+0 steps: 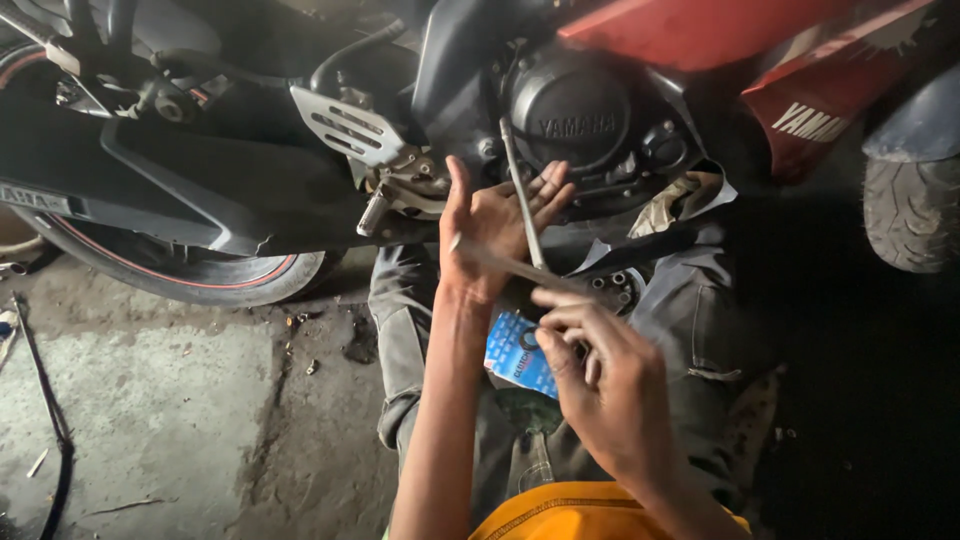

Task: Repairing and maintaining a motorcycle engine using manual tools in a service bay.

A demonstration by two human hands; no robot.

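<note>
A long metal L-shaped wrench points its thin shaft up at the black engine cover of a motorcycle. Its cross arm runs down to the right. My left hand is raised with the palm showing and fingers spread, resting against the shaft just below the engine. My right hand is lower and nearer to me, with its fingertips pinched on the end of the cross arm. A blue printed packet lies on my lap between the two arms.
A silver footrest bracket is left of the engine and a dirty rag hangs to its right. The rear wheel stands on stained concrete at the left. The red fairing and front tyre are at the right.
</note>
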